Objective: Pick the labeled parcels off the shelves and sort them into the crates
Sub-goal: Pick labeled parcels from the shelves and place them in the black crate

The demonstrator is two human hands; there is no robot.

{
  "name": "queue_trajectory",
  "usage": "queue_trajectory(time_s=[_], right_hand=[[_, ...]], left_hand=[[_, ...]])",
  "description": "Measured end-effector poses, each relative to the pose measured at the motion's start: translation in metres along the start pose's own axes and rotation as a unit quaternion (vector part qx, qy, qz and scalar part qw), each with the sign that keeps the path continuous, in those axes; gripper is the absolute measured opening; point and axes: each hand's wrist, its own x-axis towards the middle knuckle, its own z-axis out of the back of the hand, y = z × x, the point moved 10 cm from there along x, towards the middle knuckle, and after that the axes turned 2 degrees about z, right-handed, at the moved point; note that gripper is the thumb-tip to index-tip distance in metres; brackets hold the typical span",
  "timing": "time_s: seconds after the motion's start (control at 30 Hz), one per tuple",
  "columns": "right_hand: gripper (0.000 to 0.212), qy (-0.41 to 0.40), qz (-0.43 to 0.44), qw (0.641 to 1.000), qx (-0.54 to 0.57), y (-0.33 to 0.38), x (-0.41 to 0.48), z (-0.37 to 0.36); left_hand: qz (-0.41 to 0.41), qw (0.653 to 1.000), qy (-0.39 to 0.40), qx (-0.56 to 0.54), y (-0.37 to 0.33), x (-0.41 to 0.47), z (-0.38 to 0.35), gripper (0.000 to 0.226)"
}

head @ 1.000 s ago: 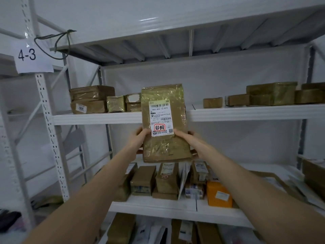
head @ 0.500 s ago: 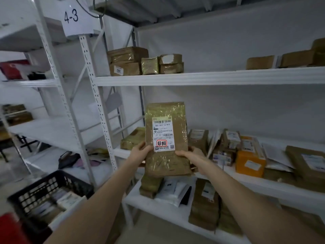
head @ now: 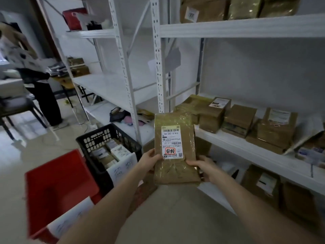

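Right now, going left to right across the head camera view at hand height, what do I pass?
red crate → black crate → left hand → labelled parcel → right hand → cardboard boxes on the shelf

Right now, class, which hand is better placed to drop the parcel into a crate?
Probably left: the left hand grips the parcel nearer the black crate and red crate; the right hand is farther.

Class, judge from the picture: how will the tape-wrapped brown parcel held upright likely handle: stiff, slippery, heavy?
Probably stiff: the parcel stands upright, unbent, with the left hand and right hand gripping only its lower part. Possibly slippery: shiny film covers it. Weight: cannot tell.
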Motion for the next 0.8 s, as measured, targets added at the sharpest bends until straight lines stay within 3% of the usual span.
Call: queue_trajectory(time_s=[0.2, 0.33, 0.47, 0.63, 0.73, 0.8], right_hand=[[0.034, 0.064, -0.052, 0.996, -0.028, 0.001, 0.076, -0.115], [0.046, 0.101, -0.102, 0.988, -0.05, -0.005, 0.117, -0.185], [0.041, 0.124, -0.121, 0.982, -0.069, 0.0, 0.155, -0.241], [0.052, 0.158, -0.068, 0.98, -0.1, 0.036, 0.213, -0.298], [0.068, 0.183, -0.035, 0.964, -0.189, 0.061, 0.254, -0.329], [0.061, 0.205, -0.027, 0.945, -0.255, 0.069, 0.29, -0.35]], left_hand=[[0.087, 0.996, -0.019, -0.01, 0.067, 0.053, 0.104, 0.051], [0.125, 0.992, -0.02, -0.014, 0.097, 0.082, 0.167, 0.049], [0.166, 0.984, -0.05, -0.04, 0.123, 0.11, 0.222, 0.047], [0.19, 0.968, -0.138, -0.084, 0.139, 0.152, 0.282, 0.038], [0.197, 0.957, -0.189, -0.1, 0.143, 0.185, 0.309, 0.036], [0.198, 0.951, -0.213, -0.1, 0.144, 0.211, 0.325, 0.037]])
